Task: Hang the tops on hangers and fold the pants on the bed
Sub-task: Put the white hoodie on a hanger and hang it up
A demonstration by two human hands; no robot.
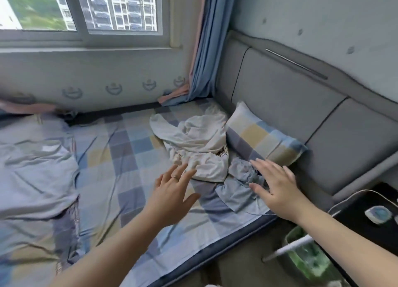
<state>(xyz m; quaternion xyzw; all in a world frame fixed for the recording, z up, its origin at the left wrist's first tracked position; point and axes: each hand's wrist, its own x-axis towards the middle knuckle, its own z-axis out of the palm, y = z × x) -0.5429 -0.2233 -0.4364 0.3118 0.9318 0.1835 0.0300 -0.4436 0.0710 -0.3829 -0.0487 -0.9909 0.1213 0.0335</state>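
item: white garment (193, 140). crumpled heap on the checked bed sheet (129, 157), far right, just beside the pillow (262, 140). top or pants cannot be told while it lies bunched.
item: pale blue garment (239, 185). rumpled, touching the near edge of the white one, close to the right side of the bed.
item: left hand (172, 192). fingers spread wide, holding nothing, tips at the near-left hem of the white heap; contact unclear.
item: right hand (277, 185). flat, fingers straight, holding nothing, over the blue garment and near the pillow.
item: hangers. none in view.
step in hand, as judged: reaching in to take one piece from the pile.
handling note: take a single garment. pinch a hem or collar, not the bunched middle. lift and shake it open to learn its kind. watch that the blue piece does not drag along with the white. lay it out on the flat sheet to the left.
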